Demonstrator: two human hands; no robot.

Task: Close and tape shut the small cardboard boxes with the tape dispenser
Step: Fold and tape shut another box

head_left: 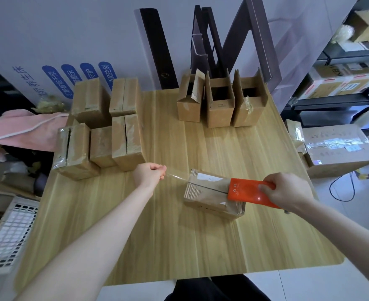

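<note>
Pink cloth (22, 127) L of wood table (179, 235) — dark paper bags (200, 48) behind, shelf (331, 102) at R.

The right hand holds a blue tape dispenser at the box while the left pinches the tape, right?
No: the head view shows an orange tape dispenser, not blue. The right hand holds it at the box; the left hand pinches the tape.

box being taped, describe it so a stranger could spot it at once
On the wooden table, taped boxes cluster far left and three open boxes stand at the back. The box lies alone nearer the person, right of centre. Only it has the orange tape dispenser at its right end and clear tape stretched to the left hand.
</note>
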